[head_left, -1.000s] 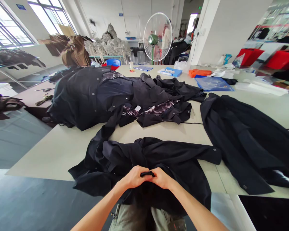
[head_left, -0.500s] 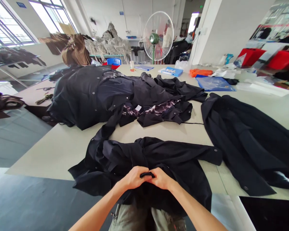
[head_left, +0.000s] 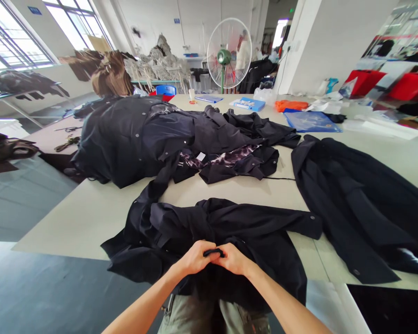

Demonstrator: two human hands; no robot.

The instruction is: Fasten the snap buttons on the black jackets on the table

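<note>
A dark navy jacket [head_left: 264,260] lies rumpled over the near edge of the table, part of it hanging down toward my lap. My left hand [head_left: 199,256] and my right hand [head_left: 232,258] meet at the middle of its near part. Both are closed on a small folded bit of its dark cloth, thumbs and fingers pinching side by side. One sleeve stretches right and ends in a cuff with a snap button; another part runs up-left toward the pile. My fingertips are partly hidden by the fold.
A big heap of dark jackets [head_left: 118,139] with patterned lining covers the table's [head_left: 73,218] back left. Another dark jacket [head_left: 348,195] lies at right. Behind stand a fan [head_left: 224,57], blue folders [head_left: 311,121] and an orange bag [head_left: 291,105]. A black flat panel [head_left: 390,308] is at lower right.
The view has shifted very slightly. Both hands keep the same hold on the jacket, and nothing else has visibly moved.
</note>
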